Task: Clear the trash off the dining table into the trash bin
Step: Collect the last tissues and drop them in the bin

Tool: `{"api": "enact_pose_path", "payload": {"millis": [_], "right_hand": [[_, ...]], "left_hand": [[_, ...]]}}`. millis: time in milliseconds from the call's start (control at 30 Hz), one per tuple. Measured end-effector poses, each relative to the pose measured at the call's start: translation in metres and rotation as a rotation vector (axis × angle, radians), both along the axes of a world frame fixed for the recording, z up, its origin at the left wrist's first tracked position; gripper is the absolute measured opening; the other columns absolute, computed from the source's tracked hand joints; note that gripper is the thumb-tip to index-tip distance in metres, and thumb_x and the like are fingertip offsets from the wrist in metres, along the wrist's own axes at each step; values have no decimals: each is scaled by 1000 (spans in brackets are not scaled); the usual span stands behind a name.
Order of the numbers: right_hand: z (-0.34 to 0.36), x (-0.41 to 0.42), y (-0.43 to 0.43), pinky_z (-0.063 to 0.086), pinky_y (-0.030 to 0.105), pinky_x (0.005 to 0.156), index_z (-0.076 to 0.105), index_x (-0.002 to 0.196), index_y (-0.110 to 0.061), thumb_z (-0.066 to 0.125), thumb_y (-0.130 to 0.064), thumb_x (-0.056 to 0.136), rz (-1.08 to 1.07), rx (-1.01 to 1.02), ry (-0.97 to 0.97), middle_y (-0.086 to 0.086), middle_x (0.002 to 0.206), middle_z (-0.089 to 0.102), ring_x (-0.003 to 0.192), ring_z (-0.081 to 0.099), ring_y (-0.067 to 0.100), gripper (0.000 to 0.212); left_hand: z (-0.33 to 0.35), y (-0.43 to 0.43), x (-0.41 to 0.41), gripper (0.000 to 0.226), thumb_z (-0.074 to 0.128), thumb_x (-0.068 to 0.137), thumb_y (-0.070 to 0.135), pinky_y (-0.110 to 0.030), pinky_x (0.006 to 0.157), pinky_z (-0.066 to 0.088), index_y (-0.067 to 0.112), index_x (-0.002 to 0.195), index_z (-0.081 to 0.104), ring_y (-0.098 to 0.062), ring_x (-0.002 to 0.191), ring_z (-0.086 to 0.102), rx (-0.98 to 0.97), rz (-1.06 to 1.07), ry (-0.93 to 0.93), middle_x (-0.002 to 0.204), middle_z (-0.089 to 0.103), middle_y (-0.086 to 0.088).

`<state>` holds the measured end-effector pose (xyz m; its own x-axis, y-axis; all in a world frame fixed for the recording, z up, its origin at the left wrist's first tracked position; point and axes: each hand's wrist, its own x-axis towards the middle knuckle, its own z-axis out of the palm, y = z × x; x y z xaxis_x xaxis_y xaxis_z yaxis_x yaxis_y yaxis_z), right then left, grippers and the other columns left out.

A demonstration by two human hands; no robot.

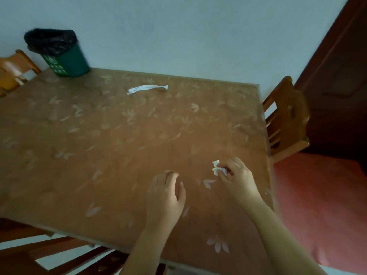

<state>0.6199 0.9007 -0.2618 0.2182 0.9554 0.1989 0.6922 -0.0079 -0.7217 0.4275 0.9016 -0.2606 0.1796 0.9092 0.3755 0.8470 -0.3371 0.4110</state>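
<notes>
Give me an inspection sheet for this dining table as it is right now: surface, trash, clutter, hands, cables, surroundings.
Surface: dining table with brown leaf-patterned cover, cover lying flat.
Job's things: green plastic trash bin with black liner stands on the table's far left corner; long white paper strip lies loose near the far edge; small crumpled white paper scrap is at the near right.
Clutter: nothing seen.
Hands: right hand pinches the scrap; left hand is loosely curled over the table, holding nothing.
Cables: nothing seen.
Surroundings: wooden chairs at the left, right and near sides; pale wall; dark wooden door; reddish floor.
</notes>
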Motion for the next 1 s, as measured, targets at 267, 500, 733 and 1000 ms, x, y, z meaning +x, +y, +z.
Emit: {"api": "enact_pose_path", "payload": {"millis": [267,500,733,1000], "right_hand": [[24,68,28,41,10,66,65,82,-8,64,-5,78,196,85,31,-4,85,56,73,53,2,6],[24,101,96,36,2,61,65,82,-9,64,-7,78,277,99,25,-11,82,50,70,48,-7,5],[-4,92,200,36,1,62,64,82,-9,64,-8,80,308,38,47,-5,87,54,72,49,0,3],[-62,68,342,36,1,65,63,83,-12,65,-8,78,239,-5,21,-7,83,54,70,51,-1,7]], "left_hand": [[17,2,71,21,67,75,7,-44,79,49,3,95,64,-36,91,59,-20,180,-22,95,65,-15],[28,55,98,23,67,75,6,-46,81,48,0,98,64,-37,93,59,59,300,5,99,66,-19],[4,175,86,23,66,76,7,-45,83,45,-1,98,64,-38,96,57,32,343,38,101,64,-21],[-76,359,67,25,66,77,7,-49,88,45,-1,101,63,-41,100,56,-33,310,-17,105,63,-23]]}}
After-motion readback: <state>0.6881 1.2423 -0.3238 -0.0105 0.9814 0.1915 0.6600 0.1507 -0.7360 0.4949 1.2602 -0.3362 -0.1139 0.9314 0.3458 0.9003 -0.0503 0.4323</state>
